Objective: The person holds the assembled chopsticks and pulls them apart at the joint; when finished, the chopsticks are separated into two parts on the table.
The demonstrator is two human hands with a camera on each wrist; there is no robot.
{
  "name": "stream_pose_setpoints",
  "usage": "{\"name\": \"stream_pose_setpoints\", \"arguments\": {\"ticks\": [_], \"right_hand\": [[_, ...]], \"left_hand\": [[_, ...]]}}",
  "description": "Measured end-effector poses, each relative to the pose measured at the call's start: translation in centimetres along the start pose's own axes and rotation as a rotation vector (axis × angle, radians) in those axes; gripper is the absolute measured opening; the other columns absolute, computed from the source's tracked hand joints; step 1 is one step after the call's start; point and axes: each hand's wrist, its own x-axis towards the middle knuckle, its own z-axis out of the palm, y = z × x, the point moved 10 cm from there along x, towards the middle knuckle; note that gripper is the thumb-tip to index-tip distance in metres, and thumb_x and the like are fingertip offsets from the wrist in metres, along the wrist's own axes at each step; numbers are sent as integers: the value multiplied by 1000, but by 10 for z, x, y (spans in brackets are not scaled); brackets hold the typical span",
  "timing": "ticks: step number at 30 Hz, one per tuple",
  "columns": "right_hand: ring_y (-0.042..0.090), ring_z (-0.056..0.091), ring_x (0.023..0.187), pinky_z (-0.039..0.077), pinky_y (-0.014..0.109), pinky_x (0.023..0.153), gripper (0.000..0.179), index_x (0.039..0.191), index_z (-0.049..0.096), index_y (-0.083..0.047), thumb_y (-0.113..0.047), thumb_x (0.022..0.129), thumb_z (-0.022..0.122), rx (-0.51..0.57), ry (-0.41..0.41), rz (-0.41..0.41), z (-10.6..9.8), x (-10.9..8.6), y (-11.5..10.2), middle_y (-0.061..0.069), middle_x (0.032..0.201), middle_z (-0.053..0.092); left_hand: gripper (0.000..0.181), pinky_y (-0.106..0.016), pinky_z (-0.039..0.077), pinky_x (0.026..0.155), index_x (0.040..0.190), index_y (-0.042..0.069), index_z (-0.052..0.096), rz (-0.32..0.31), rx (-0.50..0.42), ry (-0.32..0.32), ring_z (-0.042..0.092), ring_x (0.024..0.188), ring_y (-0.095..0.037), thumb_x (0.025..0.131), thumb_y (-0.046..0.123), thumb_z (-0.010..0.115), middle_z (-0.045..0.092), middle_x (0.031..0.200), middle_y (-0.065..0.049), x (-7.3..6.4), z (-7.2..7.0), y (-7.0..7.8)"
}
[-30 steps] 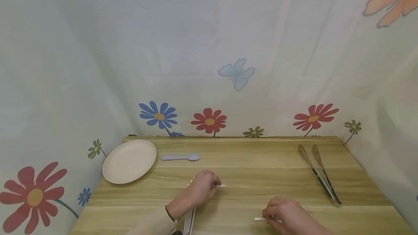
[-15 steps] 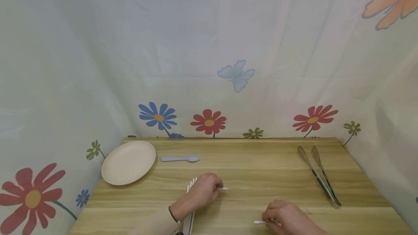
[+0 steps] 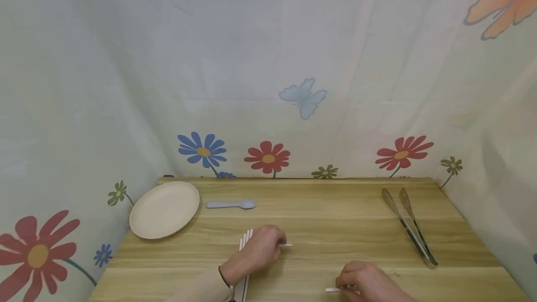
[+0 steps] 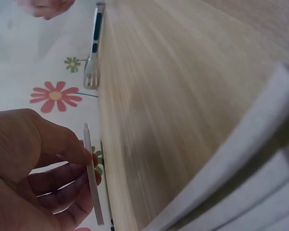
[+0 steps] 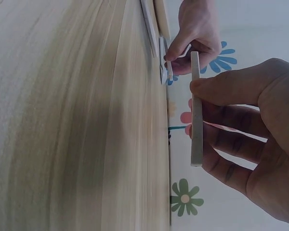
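Observation:
My left hand (image 3: 261,250) is over the middle of the table, pinching a short white stick (image 4: 94,190) between thumb and fingers. One end of that stick narrows to a small tip in the left wrist view. Nearer the front, my right hand (image 3: 368,281) pinches another short white stick (image 5: 197,115), squared off at its lower end. The two sticks are apart. Several long white sticks (image 3: 245,240) lie side by side on the table, partly hidden beneath my left forearm; they also show large in the left wrist view.
A beige plate (image 3: 164,209) stands at the back left of the wooden table (image 3: 327,213). To its right lies a pale lilac spoon (image 3: 230,204). Metal tongs (image 3: 411,229) with dark grips lie on the right. A flowered curtain (image 3: 235,83) surrounds the table's back and sides.
My left hand has shifted slightly right and towards me with its stick. My right hand stays almost in place, still holding its stick. The head view has tilted up a little.

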Motion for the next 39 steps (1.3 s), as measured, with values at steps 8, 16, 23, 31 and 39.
{"name": "stream_pose_setpoints", "arguments": {"ticks": [8,16,23,31,39], "right_hand": [[-8,52,74,37,3,62,15,87,73,-18,-7,76,77,-4,-9,12,2,-2,1,-15,81,64],[-8,55,76,40,4,64,16,87,73,-18,-8,75,78,-26,-15,1,3,-1,0,-15,82,65],[-7,55,77,42,7,63,15,88,73,-18,-9,77,77,-17,-41,26,4,-1,2,-15,82,66],[-6,56,77,44,10,63,15,89,73,-19,-9,78,76,18,-52,56,6,0,4,-16,83,66],[-7,56,76,41,6,63,15,88,73,-19,-9,78,77,12,-34,33,6,1,2,-17,82,65]], "left_hand": [[22,-20,52,68,84,14,75,-1,4,-28,61,75,-5,72,-3,69,68,81,5,1,9,-1],[23,-21,51,69,85,13,76,-3,24,-41,59,75,-6,72,-4,68,65,79,5,1,11,-1],[28,-21,52,69,87,13,76,-14,23,-68,61,75,-7,71,-6,65,66,80,4,0,15,-3],[28,-20,50,64,85,14,77,19,55,-76,61,73,-7,71,-6,64,66,78,6,0,18,0],[27,-21,51,65,84,15,77,4,70,-96,61,74,-7,71,-5,64,65,78,7,0,19,1]]}}
